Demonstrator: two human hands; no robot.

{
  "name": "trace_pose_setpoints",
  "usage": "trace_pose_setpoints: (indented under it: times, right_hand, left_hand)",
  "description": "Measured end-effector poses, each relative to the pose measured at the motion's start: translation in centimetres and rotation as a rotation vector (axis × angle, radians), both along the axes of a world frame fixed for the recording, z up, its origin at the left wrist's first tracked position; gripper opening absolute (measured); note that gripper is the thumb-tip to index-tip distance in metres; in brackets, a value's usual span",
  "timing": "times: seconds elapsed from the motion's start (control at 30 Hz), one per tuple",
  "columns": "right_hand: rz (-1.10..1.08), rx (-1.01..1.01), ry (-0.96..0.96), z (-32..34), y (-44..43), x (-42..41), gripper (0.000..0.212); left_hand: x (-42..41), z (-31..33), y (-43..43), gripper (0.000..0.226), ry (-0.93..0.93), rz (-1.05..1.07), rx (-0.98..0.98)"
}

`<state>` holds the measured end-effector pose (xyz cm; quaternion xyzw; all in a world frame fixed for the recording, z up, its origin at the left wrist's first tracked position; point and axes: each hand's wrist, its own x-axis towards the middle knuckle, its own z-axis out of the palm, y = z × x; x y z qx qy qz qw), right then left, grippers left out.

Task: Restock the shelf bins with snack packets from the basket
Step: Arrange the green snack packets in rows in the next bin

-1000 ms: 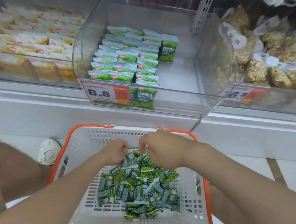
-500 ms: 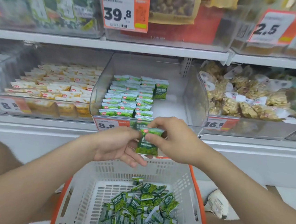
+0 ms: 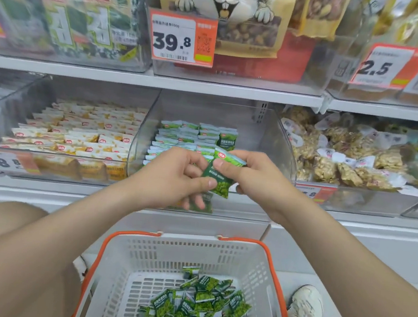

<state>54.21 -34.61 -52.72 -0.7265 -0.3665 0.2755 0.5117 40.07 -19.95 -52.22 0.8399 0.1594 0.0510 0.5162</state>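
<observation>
Pretty clearly a snack shop: white shelves (image 3: 235, 90) lined with clear plastic bins (image 3: 275, 144) full of snack packets (image 3: 192, 133), orange price tags reading 39.8 (image 3: 181, 38) and 2.5 (image 3: 388, 65), plus an orange-rimmed shopping basket (image 3: 193, 256) on the floor.

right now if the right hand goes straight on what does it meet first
The right hand would probably reach the stacked packets in the bin first, though depth is unclear.

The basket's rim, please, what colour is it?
Orange; the basket rim shows best in the head view.
</observation>
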Motion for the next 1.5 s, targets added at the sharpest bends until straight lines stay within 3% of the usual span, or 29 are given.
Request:
trace_pose_setpoints:
  times: [0.13, 0.2, 0.27, 0.37, 0.5, 0.7, 0.83, 0.87, 1.1, 1.23, 1.4, 1.5]
  right_hand:
    - [-0.106, -0.035, -0.37, -0.3, 2.5, 3.1, 0.04]
    - [-0.211, -0.098, -0.579, -0.5, 3.7, 4.8, 0.038]
    - [-0.27, -0.223, -0.682, -0.7, 4.9, 6.2, 0.042]
    - [-0.261, -0.43, -0.669, -1.9, 7.0, 8.5, 0.048]
    - [-0.277, -0.54, -0.691, -3.8, 9.5, 11.3, 0.039]
    - [-0.327, -0.5, -0.649, -5.2, 12.4, 12.6, 0.041]
    - [-0.463, -0.482, -0.704, -5.7, 13.3, 12.4, 0.074]
    - [-0.472, -0.488, -0.728, -5.7, 13.2, 12.4, 0.073]
    - [-0.38, -0.492, -0.692, -5.8, 11.4, 12.6, 0.028]
    - [-0.265, -0.491, -0.496, -5.7, 9.9, 12.2, 0.05]
    - [-0.008, -0.602, -0.524, -5.3, 9.0, 11.0, 0.064]
    - [-0.037, -0.642, -0.684, -4.4, 7.9, 10.0, 0.055]
  left_hand:
    - [1.5, -0.6, 2.0, 0.032, -0.11, 0.115, 0.606]
    - [2.3, -1.4, 2.7, 0.033, -0.152, 0.121, 0.742]
    - [3.3, -2.4, 3.2, 0.044, -0.072, 0.064, 0.842]
    - [4.4, -3.1, 3.2, 0.06, 0.191, -0.065, 0.982]
    - [4.9, -3.4, 3.3, 0.064, 0.383, -0.124, 0.925]
    - [5.3, -3.4, 3.5, 0.059, 0.454, -0.147, 0.879]
    - [5.3, -3.3, 3.4, 0.057, 0.471, -0.149, 0.877]
    - [5.3, -3.2, 3.4, 0.057, 0.471, -0.151, 0.887]
    - [4.7, -2.8, 3.2, 0.06, 0.416, -0.098, 0.955]
    - [4.3, -3.1, 3.0, 0.059, 0.397, -0.078, 0.952]
    - [3.9, -3.3, 2.9, 0.052, 0.315, -0.005, 0.966]
    - [3.4, -3.1, 2.7, 0.037, 0.145, 0.044, 1.0]
